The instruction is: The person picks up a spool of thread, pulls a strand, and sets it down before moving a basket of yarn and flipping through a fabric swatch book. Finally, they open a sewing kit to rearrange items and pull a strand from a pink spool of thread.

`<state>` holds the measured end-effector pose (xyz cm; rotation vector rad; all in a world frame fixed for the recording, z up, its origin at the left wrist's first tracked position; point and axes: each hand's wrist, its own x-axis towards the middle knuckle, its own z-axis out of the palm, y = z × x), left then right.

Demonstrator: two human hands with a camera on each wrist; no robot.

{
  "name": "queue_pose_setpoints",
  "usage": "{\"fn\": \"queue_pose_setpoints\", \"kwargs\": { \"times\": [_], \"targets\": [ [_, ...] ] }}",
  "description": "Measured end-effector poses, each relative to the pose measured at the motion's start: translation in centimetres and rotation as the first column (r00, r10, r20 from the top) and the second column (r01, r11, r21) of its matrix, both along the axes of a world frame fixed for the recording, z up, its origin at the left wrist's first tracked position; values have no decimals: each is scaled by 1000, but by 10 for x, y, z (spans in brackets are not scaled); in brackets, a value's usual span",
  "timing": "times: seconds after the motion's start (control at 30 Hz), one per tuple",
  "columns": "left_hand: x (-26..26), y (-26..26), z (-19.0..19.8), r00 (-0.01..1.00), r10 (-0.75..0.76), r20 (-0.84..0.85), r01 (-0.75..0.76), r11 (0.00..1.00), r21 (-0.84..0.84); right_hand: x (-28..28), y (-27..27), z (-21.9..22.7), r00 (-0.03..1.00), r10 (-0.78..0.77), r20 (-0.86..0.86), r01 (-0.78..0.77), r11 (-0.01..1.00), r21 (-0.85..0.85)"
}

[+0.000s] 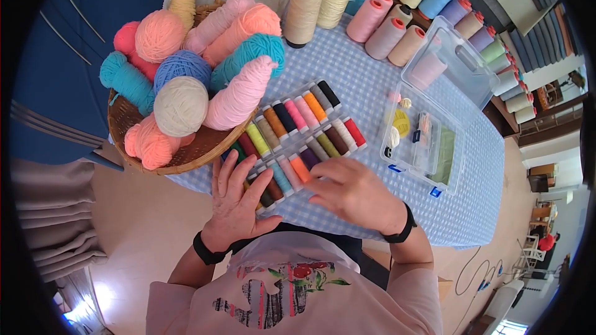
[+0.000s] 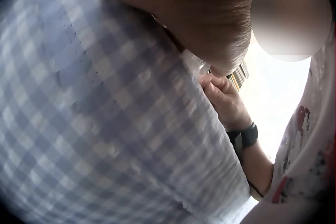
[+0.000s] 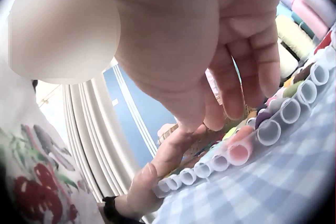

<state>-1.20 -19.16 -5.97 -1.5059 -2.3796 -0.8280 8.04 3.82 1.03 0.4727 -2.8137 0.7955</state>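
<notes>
Two rows of small thread spools (image 1: 326, 144) in many colours lie in a clear tray on a blue-and-white checked tablecloth. My left hand (image 1: 236, 201) rests over the left end of the near row, fingers extended and spread. Over the near row's middle is my right hand (image 1: 357, 195), its fingertips close to an orange spool (image 1: 300, 169). In the right wrist view, the right hand's fingers (image 3: 231, 92) reach down loosely above the spools, holding nothing. The left hand (image 3: 142, 187) shows beyond the spool ends there. In the left wrist view, the near palm hides most of the tray.
A wicker basket (image 1: 214, 149) heaped with yarn balls stands left of the spools. An open clear plastic box (image 1: 458, 177) with small sewing items lies to the right. Large thread cones (image 1: 385, 37) crowd the back, and the tablecloth (image 1: 478, 205) ends at the right.
</notes>
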Motion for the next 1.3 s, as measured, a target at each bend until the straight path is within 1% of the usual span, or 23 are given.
{"fn": "queue_pose_setpoints", "kwargs": {
  "times": [0.07,0.1,0.13,0.2,0.33,0.4,0.43,0.5,0.53,0.6,0.63,0.7,0.73,0.8,0.93,1.0,1.03,1.1,1.13,1.2,1.23,1.27,1.3],
  "targets": [
    [0,2,0,1000,13,7,-13,1000,18,2,-5,-4,998,45,44,-49,995,92],
    [0,2,0,1000,21,-1,-20,1000,19,2,-8,-4,999,33,35,-39,983,182],
    [1,2,0,1000,30,-10,-29,999,20,3,-12,-4,999,33,34,-39,982,182],
    [1,3,0,999,38,-10,-37,999,14,3,-19,-4,997,-74,-15,75,968,241],
    [2,3,0,999,45,-20,-45,999,1,5,-14,-4,999,-19,-47,31,963,269],
    [1,3,-1,999,39,-26,-39,999,10,6,-2,-4,1000,16,-9,-14,984,177],
    [1,3,-2,999,39,-31,-38,999,20,3,2,-3,1000,12,-8,-11,984,178],
    [1,3,-1,999,39,-34,-39,999,19,-2,8,1,978,-182,-99,200,953,229],
    [1,4,-1,998,44,-40,-43,999,20,-1,9,-3,978,-183,-100,201,952,230],
    [2,4,-1,998,45,-39,-45,999,16,-1,7,-16,952,-306,23,279,894,351],
    [2,4,0,998,45,-38,-45,999,9,1,4,-17,952,-305,21,279,894,350],
    [1,5,0,998,45,-41,-45,999,9,3,-1,-19,969,-224,108,178,927,330],
    [2,5,0,998,42,-39,-42,999,8,3,-2,-18,969,-224,108,178,927,330],
    [2,5,1,998,45,-40,-45,999,0,5,-5,-14,978,-147,145,95,944,316],
    [2,5,1,998,49,-43,-49,999,-2,5,1,-14,975,-139,175,81,949,304],
    [2,5,0,998,45,-45,-45,999,2,2,8,-12,973,-145,179,103,969,226],
    [2,5,0,998,47,-47,-47,999,7,2,9,-10,972,-147,181,104,969,226],
    [2,6,-1,998,46,-45,-46,999,12,2,9,-4,983,-170,67,148,956,253],
    [2,5,-1,998,49,-46,-48,999,16,3,8,-6,984,-166,66,145,957,250],
    [2,6,0,998,53,-43,-52,999,9,7,2,-14,993,-55,105,30,974,224],
    [2,5,0,998,50,-35,-50,999,7,7,0,-14,981,-67,184,24,974,223],
    [2,5,0,998,56,-37,-56,998,2,7,0,-15,981,-60,182,20,976,217],
    [2,5,-1,998,54,-35,-54,999,1,7,2,-15,975,-102,200,44,960,276]
  ]
}}
